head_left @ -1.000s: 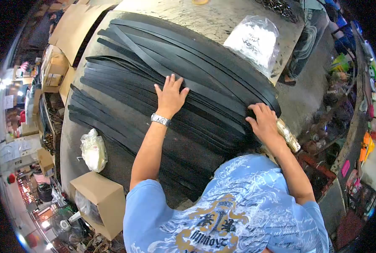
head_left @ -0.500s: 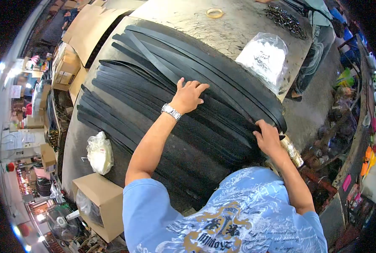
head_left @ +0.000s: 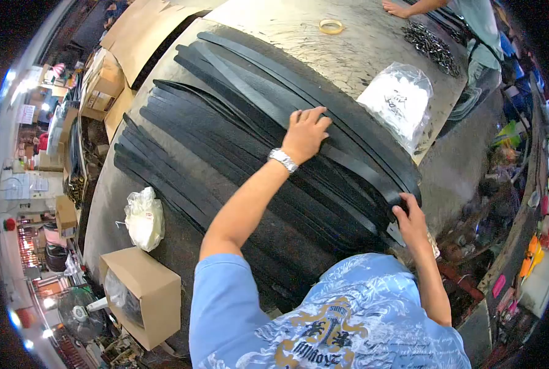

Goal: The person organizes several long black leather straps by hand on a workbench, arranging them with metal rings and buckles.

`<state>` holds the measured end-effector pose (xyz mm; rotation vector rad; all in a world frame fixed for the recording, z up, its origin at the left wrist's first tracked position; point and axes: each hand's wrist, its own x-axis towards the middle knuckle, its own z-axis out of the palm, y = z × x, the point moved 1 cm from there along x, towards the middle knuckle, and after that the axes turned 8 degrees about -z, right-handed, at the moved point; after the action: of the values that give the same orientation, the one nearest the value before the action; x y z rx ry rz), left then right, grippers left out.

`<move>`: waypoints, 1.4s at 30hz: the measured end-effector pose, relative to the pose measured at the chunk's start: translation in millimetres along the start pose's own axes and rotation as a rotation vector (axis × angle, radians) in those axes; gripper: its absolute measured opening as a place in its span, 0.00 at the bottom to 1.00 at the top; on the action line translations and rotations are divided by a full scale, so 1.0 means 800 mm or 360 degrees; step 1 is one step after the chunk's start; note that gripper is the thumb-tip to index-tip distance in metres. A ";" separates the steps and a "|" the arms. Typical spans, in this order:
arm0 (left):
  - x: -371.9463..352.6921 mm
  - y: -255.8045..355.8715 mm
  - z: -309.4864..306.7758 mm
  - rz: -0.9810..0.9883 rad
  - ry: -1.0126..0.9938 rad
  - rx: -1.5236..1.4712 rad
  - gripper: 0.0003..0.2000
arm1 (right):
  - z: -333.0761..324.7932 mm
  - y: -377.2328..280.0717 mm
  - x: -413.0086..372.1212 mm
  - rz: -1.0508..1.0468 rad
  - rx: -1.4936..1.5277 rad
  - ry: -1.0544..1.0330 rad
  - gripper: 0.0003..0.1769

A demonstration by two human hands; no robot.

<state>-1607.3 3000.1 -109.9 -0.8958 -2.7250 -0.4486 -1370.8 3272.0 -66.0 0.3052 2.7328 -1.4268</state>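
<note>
A wide spread of long black straps lies across a worn metal table. My left hand, with a silver watch on its wrist, rests flat on the straps near the far side of the pile, fingers together and pointing away. My right hand grips the near ends of the straps at the table's right edge, fingers curled over one strap end.
A clear bag of white parts lies past the straps. A tape roll and a heap of metal buckles sit farther back, where another person's hand rests. A white bag and a cardboard box are at left.
My left hand has slid further away across the straps toward the right. My right hand has moved down along the strap ends and closed on them.
</note>
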 end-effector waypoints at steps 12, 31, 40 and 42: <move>-0.021 0.015 0.015 0.0050 -0.0435 -0.0348 0.24 | -0.018 0.026 -0.028 0.0141 -0.0258 -0.0237 0.23; 0.005 -0.098 0.012 -0.1631 0.0133 -0.0997 0.32 | 0.033 -0.003 0.058 -0.0516 -0.0628 -0.0087 0.30; 0.012 -0.124 0.018 -0.1797 0.0137 -0.0860 0.31 | 0.006 0.006 0.073 -0.0069 -0.0129 0.0021 0.27; 0.012 -0.136 0.032 -0.1828 0.0155 -0.0945 0.30 | 0.004 -0.015 0.068 -0.0095 -0.0298 -0.0020 0.29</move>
<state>-1684.3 2931.2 -153.7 0.7316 -2.7507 -1.4649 -1426.3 3271.4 -65.2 0.2063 2.8599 -1.1676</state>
